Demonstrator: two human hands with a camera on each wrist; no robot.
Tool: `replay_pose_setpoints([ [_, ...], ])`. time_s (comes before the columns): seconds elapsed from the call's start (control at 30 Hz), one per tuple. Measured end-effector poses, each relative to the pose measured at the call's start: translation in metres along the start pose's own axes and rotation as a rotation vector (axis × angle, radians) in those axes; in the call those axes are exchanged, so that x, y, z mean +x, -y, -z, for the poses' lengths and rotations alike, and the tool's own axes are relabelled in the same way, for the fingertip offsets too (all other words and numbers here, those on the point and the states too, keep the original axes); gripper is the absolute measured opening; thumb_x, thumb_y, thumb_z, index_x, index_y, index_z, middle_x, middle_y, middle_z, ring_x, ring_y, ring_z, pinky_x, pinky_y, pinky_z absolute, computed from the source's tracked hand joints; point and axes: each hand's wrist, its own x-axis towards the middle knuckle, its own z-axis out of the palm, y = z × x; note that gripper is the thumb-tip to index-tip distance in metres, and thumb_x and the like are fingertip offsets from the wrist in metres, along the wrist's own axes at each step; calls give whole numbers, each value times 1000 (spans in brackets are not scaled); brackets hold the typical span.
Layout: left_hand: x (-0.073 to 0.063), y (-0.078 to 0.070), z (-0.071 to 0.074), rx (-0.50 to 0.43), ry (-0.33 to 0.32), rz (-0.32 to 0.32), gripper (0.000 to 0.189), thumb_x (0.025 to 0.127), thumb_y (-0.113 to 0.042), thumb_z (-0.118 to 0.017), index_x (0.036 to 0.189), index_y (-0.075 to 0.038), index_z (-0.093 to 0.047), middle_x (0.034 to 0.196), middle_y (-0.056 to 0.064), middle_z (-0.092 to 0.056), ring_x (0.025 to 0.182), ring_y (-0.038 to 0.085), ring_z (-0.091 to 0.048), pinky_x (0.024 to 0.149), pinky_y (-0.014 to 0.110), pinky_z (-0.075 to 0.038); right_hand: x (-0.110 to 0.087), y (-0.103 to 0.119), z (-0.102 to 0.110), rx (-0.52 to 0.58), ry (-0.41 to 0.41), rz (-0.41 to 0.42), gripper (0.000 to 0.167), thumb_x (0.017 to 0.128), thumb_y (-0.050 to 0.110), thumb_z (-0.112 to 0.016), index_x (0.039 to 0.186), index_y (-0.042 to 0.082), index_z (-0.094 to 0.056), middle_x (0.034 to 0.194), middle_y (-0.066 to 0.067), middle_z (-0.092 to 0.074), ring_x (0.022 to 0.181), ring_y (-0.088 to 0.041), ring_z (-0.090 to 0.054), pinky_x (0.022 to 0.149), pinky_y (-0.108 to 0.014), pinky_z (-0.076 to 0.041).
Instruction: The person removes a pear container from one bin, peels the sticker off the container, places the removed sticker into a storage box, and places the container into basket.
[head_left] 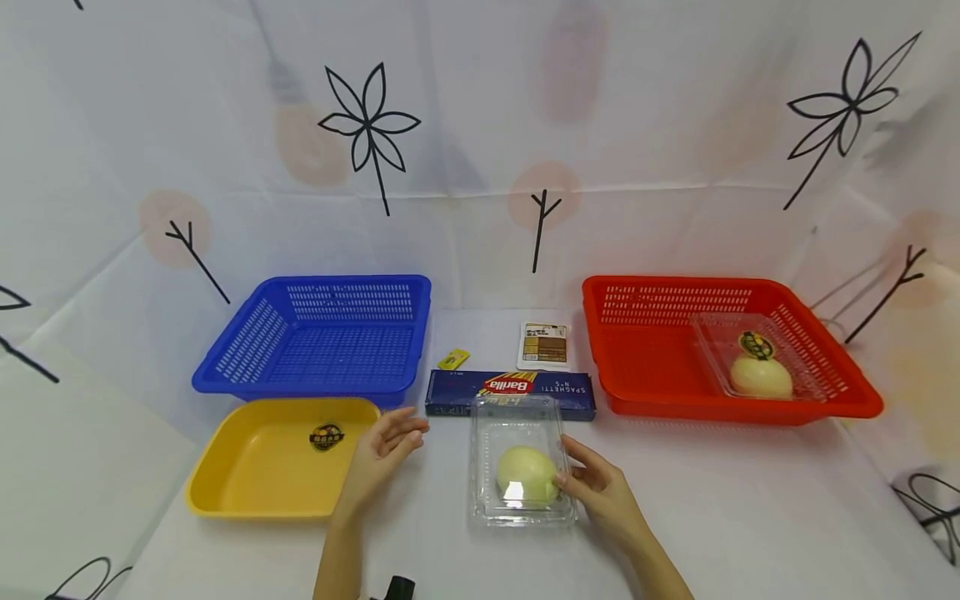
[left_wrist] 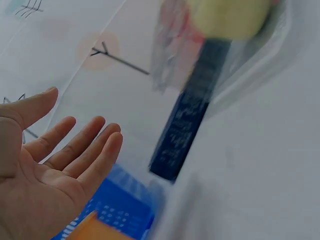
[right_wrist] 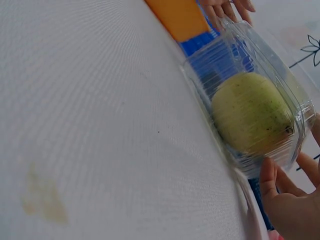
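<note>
My right hand (head_left: 600,492) pinches the right side of a clear plastic clamshell box (head_left: 491,500) between thumb and fingers. Inside it lies a round, pale yellow-green fruit (head_left: 525,467); the right wrist view shows small dark specks on the fruit's skin. The lid is down over it. To the left, my left hand (head_left: 378,454) is held in the air with its palm turned up and holds nothing, overlapping the right edge of a yellow tray (head_left: 247,467). A black and gold round sticker (head_left: 327,437) is on that tray.
Behind the clamshell lies a blue spaghetti box (head_left: 453,396), with a small yellow packet (head_left: 453,359) and a white packet with a brown label (head_left: 544,346) beyond it. A blue basket (head_left: 352,333) stands left. The red basket (head_left: 645,367) at right holds another stickered clamshell (head_left: 712,350) with fruit.
</note>
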Motion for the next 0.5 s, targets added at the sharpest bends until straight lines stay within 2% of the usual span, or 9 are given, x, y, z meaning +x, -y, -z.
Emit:
replay_pose_setpoints([
  [0.2,0,7,-26,-7,45,116,50,89,-2,-61,133,10,-42,126,34,-50,115,39,-54,89,26,-50,1,-1,0,2,-6,9,57,83,7,-69,135,0,-48,138,-19,-47,103,-24,-60,84,-15,-47],
  [0.3,-2,9,-35,-7,65,151,57,88,-5,-64,138,7,-38,131,32,-48,120,41,-50,91,29,-49,1,-1,0,2,-10,9,57,83,7,-69,135,1,-49,138,-19,-48,103,-23,-60,85,-15,-47],
  [0.5,-5,16,-49,3,164,162,65,87,-8,-66,141,6,-33,135,33,-42,123,44,-45,95,38,-47,0,-2,0,15,-7,10,57,83,6,-69,136,-1,-47,139,-20,-47,100,-16,-60,84,-15,-47],
])
